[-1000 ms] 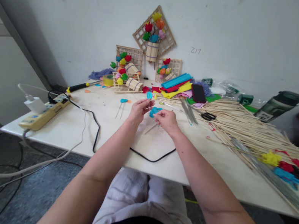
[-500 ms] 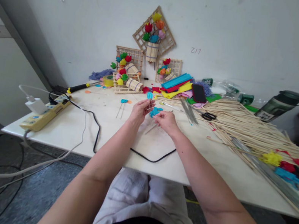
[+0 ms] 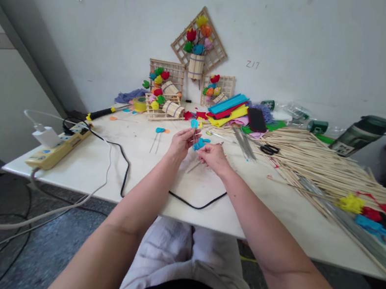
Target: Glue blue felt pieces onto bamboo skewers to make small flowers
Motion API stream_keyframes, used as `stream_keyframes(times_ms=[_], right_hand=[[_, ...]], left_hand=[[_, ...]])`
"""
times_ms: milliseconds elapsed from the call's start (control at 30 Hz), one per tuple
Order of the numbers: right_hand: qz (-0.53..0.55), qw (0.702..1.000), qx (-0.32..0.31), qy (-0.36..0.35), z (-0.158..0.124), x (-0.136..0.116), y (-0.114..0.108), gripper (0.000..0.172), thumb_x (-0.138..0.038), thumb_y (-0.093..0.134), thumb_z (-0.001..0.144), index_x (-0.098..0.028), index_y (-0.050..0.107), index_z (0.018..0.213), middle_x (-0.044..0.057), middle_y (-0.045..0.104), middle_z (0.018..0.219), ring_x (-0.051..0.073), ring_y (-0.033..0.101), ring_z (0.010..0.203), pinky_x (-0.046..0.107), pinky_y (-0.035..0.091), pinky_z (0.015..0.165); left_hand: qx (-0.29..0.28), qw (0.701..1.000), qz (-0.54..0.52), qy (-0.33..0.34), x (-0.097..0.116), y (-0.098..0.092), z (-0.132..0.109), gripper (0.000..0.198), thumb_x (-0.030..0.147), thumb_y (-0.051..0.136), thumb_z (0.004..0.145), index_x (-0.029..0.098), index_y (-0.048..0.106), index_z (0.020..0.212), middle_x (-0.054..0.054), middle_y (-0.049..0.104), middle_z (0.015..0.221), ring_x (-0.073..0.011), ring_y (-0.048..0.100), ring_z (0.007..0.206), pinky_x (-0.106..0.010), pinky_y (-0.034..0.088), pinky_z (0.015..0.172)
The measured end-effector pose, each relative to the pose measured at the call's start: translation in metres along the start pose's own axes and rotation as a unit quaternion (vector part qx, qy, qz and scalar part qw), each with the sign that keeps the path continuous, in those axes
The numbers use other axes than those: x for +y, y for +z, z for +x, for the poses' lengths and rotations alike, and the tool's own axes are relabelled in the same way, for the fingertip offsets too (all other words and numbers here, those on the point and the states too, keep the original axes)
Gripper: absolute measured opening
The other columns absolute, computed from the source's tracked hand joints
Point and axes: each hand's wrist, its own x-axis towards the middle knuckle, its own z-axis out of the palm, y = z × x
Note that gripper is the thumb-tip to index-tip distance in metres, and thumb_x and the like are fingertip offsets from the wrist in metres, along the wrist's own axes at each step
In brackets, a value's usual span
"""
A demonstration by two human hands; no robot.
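My left hand is closed in a pinch on a thin wire stem topped by a small blue petal, held upright above the white table. My right hand is closed beside it, pinching a blue felt piece close to the stem. Both hands hover over the middle of the table, almost touching each other.
A wide pile of bamboo sticks covers the right side, with black scissors and felt sheets behind. Finished flower frames stand at the wall. A power strip and a black cable lie on the left.
Both hands stay in nearly the same spot. The fingers have shifted slightly around the stem and the blue piece.
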Motion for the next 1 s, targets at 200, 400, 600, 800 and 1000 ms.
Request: stream_keyframes(times_ms=[200, 400, 600, 800, 1000], right_hand=[[-0.007, 1.000, -0.016, 0.001, 0.000, 0.001, 0.001, 0.015, -0.016, 0.059, 0.072, -0.016, 0.055, 0.058, -0.003, 0.057, 0.051, 0.007, 0.049, 0.042, 0.018, 0.041, 0.042], [-0.019, 0.999, -0.028, -0.012, 0.001, 0.004, 0.002, 0.014, -0.019, 0.057, 0.073, -0.016, 0.054, 0.059, -0.002, 0.058, 0.054, 0.008, 0.050, 0.044, 0.019, 0.038, 0.040], [-0.105, 0.989, -0.024, -0.099, 0.007, 0.015, 0.002, 0.018, -0.026, 0.055, 0.074, -0.016, 0.058, 0.059, -0.001, 0.059, 0.053, 0.010, 0.054, 0.049, 0.022, 0.043, 0.051], [-0.299, 0.943, 0.043, -0.140, 0.004, 0.005, -0.015, 0.022, -0.031, 0.052, 0.079, -0.017, 0.067, 0.071, 0.004, 0.067, 0.069, 0.016, 0.061, 0.070, 0.025, 0.043, 0.066], [-0.510, 0.850, 0.084, -0.098, -0.003, -0.009, -0.042, 0.030, -0.034, 0.047, 0.081, -0.017, 0.067, 0.096, 0.013, 0.068, 0.099, 0.026, 0.061, 0.094, 0.032, 0.043, 0.075]], left_hand=[[0.002, 1.000, -0.004, 0.010, -0.001, 0.001, -0.001, 0.015, 0.018, 0.071, 0.067, 0.012, 0.065, 0.079, -0.007, 0.071, 0.082, -0.0147, 0.066, 0.070, -0.029, 0.048, 0.075], [0.002, 1.000, -0.012, 0.010, 0.000, 0.003, -0.002, 0.013, 0.017, 0.070, 0.066, 0.012, 0.064, 0.077, -0.005, 0.070, 0.076, -0.0124, 0.065, 0.064, -0.026, 0.049, 0.069], [0.006, 1.000, -0.009, 0.017, 0.002, 0.004, -0.003, 0.011, 0.016, 0.070, 0.067, 0.012, 0.063, 0.075, -0.004, 0.069, 0.070, -0.0102, 0.064, 0.061, -0.024, 0.049, 0.069], [0.022, 1.000, -0.015, 0.016, 0.004, 0.002, -0.001, 0.008, 0.015, 0.067, 0.070, 0.013, 0.062, 0.076, -0.004, 0.069, 0.069, -0.0103, 0.064, 0.059, -0.025, 0.050, 0.069], [0.041, 0.999, -0.023, 0.027, 0.010, -0.003, 0.004, 0.003, 0.014, 0.064, 0.073, 0.012, 0.062, 0.075, -0.003, 0.068, 0.069, -0.0088, 0.063, 0.058, -0.024, 0.050, 0.069]])
